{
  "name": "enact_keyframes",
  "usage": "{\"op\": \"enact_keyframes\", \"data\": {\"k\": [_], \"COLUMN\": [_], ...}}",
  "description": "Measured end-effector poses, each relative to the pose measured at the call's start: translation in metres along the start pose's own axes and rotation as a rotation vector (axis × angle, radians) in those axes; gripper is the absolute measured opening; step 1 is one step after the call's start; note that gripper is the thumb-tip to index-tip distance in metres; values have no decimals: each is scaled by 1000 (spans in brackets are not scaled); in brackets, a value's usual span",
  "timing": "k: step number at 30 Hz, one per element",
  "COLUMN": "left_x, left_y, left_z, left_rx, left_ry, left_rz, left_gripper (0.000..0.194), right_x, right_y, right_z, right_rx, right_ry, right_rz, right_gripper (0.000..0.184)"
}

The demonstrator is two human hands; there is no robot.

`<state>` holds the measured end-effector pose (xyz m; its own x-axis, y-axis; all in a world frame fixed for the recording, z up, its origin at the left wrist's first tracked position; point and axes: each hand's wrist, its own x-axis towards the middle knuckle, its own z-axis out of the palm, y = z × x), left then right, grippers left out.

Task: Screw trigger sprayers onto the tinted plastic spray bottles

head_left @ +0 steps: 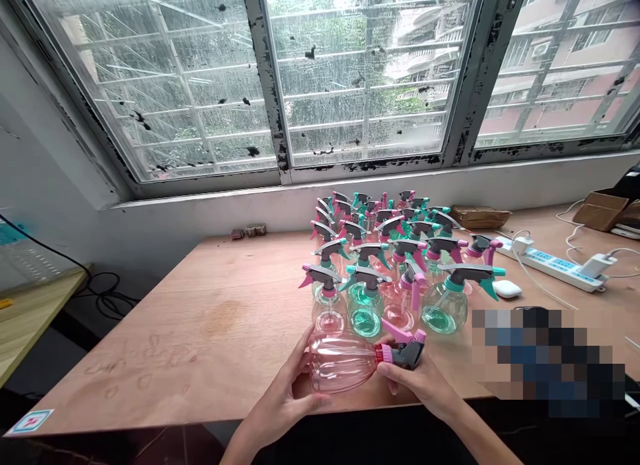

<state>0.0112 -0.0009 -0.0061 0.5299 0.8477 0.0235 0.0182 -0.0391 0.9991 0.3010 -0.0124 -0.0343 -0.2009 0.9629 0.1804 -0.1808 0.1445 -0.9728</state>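
Both hands have the pink spray bottle (343, 364) between them, turned on its side near the front edge of the worktop (215, 332), just this side of the rows of spray bottles (366, 312). I can't tell whether it touches the wood. The left hand (285, 398) is spread fairly wide, cupping the rounded base, its thumb below and fingers curling round the far side. The right hand's (425, 382) grip is narrower, with the thumb close by the pink collar (384, 353) and other fingers partly hidden behind the neck.

I see no liquid inside, so I'd judge it light, with much of its weight up in the dark spray head (411, 353). The clear body looks like thin plastic: firm enough for a gentle hold, but likely to give if squeezed hard. It's glossy too, and might slide under dry fingertips, though the moulded ribs ought to help a little. It would probably survive a knock better than glass would.

The soundest places to take hold look to be the full belly, with a broad palm, and the ridged collar, pinched firmly. I'd keep fingers off the pink trigger (397, 330), which sticks out and would swing or get pressed, and I wouldn't lift by the nozzle alone.
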Motion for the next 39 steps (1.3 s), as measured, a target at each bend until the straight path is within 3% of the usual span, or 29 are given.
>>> {"op": "enact_keyframes", "data": {"k": [12, 20, 27, 32, 39], "left_x": [0, 2, -3, -4, -2], "left_y": [1, -4, 1, 4, 3], "left_z": [2, 1, 2, 3, 2], "left_rx": [-6, 42, -8, 6, 52], "left_ry": [5, 16, -4, -19, -36], "left_rz": [-12, 44, -3, -4, 24], "left_gripper": [110, 88, 117, 103, 99], "right_x": [-1, -1, -1, 0, 0], "right_y": [6, 3, -4, -1, -4], "right_z": [-2, 2, 2, 2, 3], "right_rx": [-17, -1, -32, -41, -18], "right_ry": [66, 27, 1, 32, 13], "right_rz": [0, 17, 24, 34, 33], "right_gripper": [40, 41, 43, 42, 44]}}
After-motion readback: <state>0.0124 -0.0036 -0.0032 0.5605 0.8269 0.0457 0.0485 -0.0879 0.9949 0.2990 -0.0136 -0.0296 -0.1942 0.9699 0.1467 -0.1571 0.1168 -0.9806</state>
